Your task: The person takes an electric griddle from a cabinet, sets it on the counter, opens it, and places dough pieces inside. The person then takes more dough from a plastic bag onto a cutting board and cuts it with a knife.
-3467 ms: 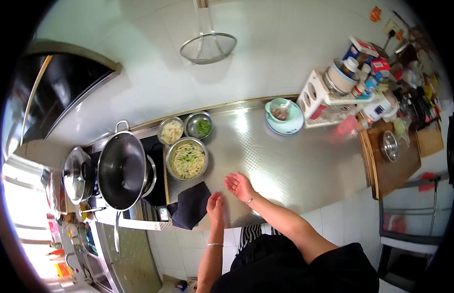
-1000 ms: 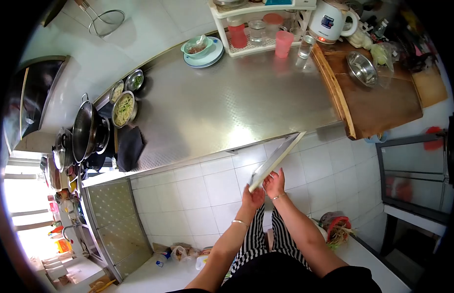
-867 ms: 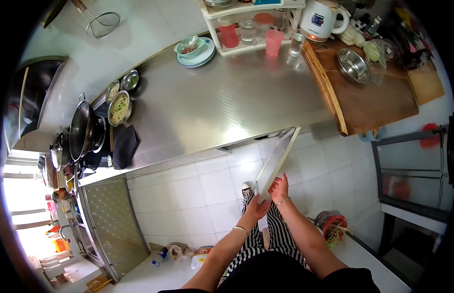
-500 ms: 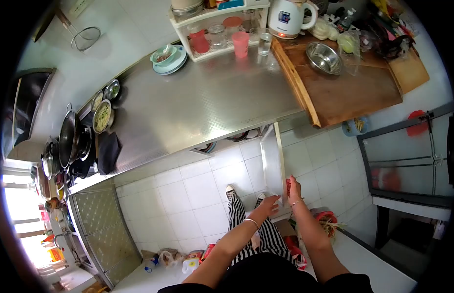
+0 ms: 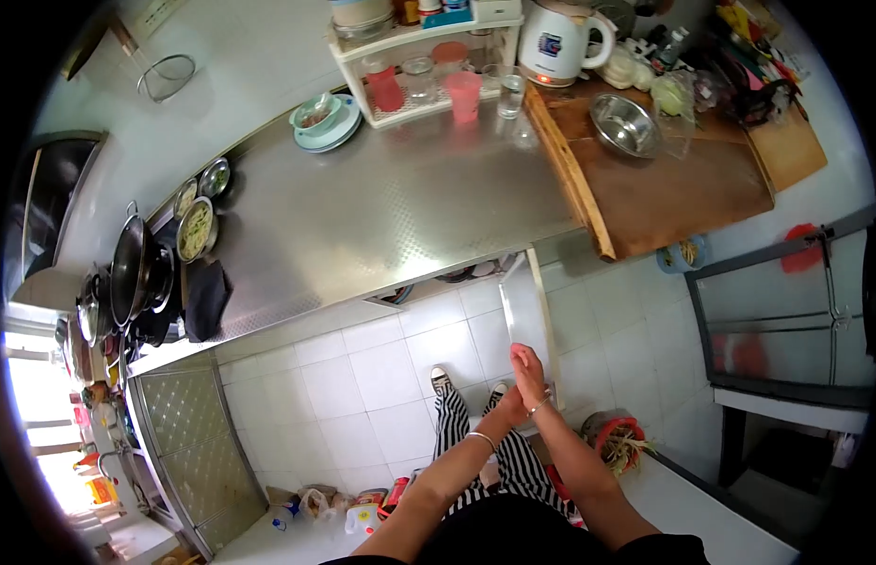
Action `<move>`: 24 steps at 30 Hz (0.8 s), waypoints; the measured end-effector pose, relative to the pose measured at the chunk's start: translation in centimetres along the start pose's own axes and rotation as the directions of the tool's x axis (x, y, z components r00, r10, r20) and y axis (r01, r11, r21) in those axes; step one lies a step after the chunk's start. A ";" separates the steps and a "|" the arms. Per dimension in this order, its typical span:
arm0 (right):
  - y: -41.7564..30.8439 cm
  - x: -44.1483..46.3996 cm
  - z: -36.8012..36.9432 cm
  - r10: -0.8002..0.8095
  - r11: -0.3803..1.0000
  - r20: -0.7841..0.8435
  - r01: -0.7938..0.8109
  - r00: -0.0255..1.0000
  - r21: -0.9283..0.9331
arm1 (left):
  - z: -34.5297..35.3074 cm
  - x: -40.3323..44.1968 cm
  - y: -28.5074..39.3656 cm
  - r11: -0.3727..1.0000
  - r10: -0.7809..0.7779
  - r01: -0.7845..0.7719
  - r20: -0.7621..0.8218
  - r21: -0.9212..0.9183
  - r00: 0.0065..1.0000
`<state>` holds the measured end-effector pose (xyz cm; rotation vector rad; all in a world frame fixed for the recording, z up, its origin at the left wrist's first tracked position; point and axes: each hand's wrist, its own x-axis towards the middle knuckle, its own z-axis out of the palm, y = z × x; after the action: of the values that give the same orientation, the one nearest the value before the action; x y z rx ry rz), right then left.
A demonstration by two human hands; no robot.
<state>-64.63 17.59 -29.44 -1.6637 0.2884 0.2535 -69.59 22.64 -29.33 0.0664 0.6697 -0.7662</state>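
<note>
My right hand (image 5: 529, 373) is in front of the open white cabinet door (image 5: 525, 301) under the counter. Its fingers look curled together, and anything inside them is hidden. Close against my right wrist, which wears a bracelet, is my left hand (image 5: 511, 407). The left fingers are mostly covered by the right hand, so their pose is unclear. Whether either hand touches the door edge cannot be told.
The steel counter (image 5: 362, 217) holds a bowl on plates (image 5: 317, 118), food bowls (image 5: 197, 229) and a wok (image 5: 135, 268). A steel bowl (image 5: 626, 124) and kettle (image 5: 554, 42) stand on the wooden board (image 5: 673, 193). A red bin (image 5: 615, 431) stands at right.
My right hand has moved left across the cabinet door's edge. My left hand has shifted slightly left and down, and the two hands now overlap. The door stays open.
</note>
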 end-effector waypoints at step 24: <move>18.0 21.1 15.9 -0.034 0.081 0.454 -0.451 0.890 0.889 | -18.3 7.5 30.9 0.654 0.670 -0.649 -0.100 -0.390 0.735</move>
<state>-50.75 30.69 -55.05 -0.0986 0.3083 0.4578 -55.08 45.82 -53.78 -0.0871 0.6763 0.0977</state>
